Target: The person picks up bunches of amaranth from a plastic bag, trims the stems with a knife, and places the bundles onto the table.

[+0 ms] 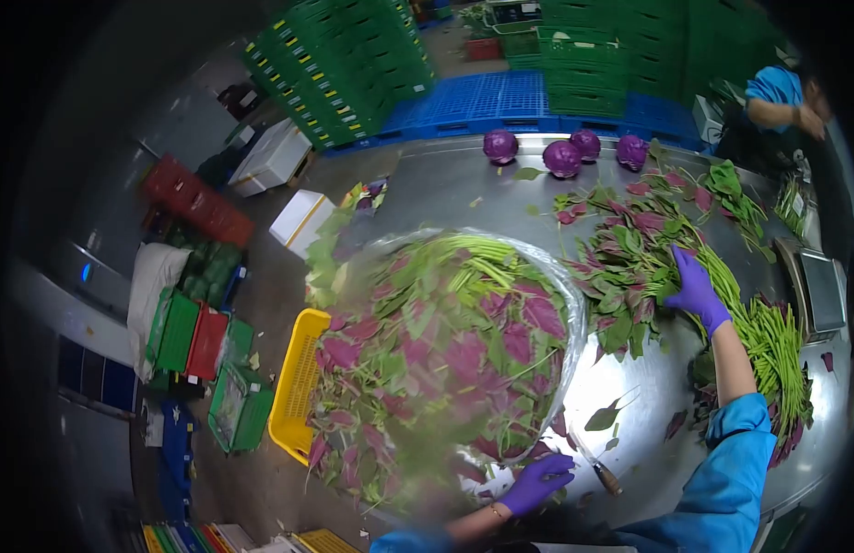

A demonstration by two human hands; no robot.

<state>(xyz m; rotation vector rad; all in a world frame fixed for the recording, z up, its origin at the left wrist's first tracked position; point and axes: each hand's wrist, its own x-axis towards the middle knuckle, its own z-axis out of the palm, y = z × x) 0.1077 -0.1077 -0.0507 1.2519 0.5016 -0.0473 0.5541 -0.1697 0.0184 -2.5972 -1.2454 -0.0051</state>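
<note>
My right hand (697,289), in a purple glove, lies on the pile of red and green leafy stems (634,249) at the right of the metal table, its fingers spread over them. My left hand (539,483), also gloved in purple, is low at the table's front edge, beside the large heap of red and green leaves (445,359) in a clear plastic liner (574,323). Its fingers point right, and whether they hold anything is unclear. Just right of it lies a knife with a wooden handle (607,477). Long green stems (772,359) lie right of my right forearm.
Several purple cabbages (562,158) sit along the table's far edge. A scale (818,290) stands at the right. Beyond are green crates (583,69) on blue pallets (473,100). A yellow basket (293,387) is left of the heap. Another person (777,101) is at the upper right.
</note>
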